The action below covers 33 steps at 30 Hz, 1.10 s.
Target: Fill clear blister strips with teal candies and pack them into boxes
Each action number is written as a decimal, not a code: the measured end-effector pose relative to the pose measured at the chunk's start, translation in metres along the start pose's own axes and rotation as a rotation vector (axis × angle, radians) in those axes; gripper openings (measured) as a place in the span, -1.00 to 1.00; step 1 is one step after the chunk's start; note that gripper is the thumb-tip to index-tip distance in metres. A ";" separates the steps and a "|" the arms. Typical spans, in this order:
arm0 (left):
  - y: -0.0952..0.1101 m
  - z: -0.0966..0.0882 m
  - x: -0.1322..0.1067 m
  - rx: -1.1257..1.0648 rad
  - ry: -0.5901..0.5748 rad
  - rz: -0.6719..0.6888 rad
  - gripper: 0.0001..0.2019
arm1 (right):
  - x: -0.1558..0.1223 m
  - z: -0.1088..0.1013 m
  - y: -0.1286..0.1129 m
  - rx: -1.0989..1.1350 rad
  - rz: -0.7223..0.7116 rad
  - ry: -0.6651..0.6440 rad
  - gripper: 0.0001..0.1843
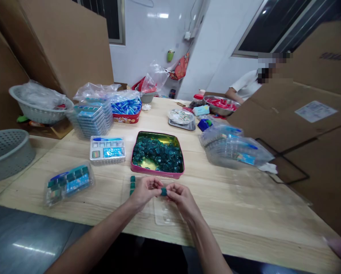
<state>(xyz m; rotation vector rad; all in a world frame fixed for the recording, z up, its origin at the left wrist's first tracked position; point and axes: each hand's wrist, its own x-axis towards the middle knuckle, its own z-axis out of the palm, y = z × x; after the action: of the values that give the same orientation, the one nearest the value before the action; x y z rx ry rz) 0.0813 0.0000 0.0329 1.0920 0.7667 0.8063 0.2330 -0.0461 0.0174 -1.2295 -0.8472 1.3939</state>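
My left hand [144,193] and my right hand [181,196] meet near the table's front edge. Between their fingertips they pinch one small dark green block [164,191]. Below them lies a clear plastic tray [166,217], partly hidden by my hands. A column of dark green blocks [132,185] sits along its left part, beside my left hand. Just beyond stands a pink-rimmed tin [159,173] with a gold inside, holding many loose dark green pieces [161,154].
Left are a filled clear pack [70,182], a part-filled tray [107,150], stacked trays [92,118] and grey baskets [8,152]. Blue pens fill a red tin [127,118] behind. Plastic packs [233,148] and large cartons [310,125] stand right. Another person [244,85] sits at the far right.
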 end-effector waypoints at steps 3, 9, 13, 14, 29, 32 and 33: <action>-0.008 0.001 0.020 0.391 0.084 0.028 -0.86 | 0.019 -0.008 0.003 -0.131 -0.065 0.044 -0.77; -0.019 0.005 0.045 0.878 0.199 0.036 -0.81 | 0.042 -0.011 0.017 -0.608 -0.308 0.193 -0.93; -0.022 0.007 0.045 1.018 0.187 0.050 -0.79 | 0.043 -0.010 0.023 -0.831 -0.346 0.219 -0.84; -0.022 0.007 0.044 1.040 0.183 0.051 -0.79 | 0.044 -0.010 0.023 -0.847 -0.346 0.223 -0.83; -0.015 0.001 0.034 1.162 0.057 -0.003 -0.83 | 0.026 -0.002 0.011 -0.860 -0.254 -0.017 -0.70; -0.014 -0.002 0.034 1.178 0.021 -0.018 -0.87 | 0.022 -0.001 0.010 -0.820 -0.202 -0.077 -0.70; -0.013 -0.002 0.034 1.183 0.015 -0.020 -0.88 | 0.022 -0.001 0.011 -0.827 -0.204 -0.065 -0.72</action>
<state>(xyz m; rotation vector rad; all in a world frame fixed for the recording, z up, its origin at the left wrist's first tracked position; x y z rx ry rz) 0.0991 0.0267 0.0152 2.1046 1.3146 0.2791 0.2332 -0.0270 0.0019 -1.6420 -1.6394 0.9275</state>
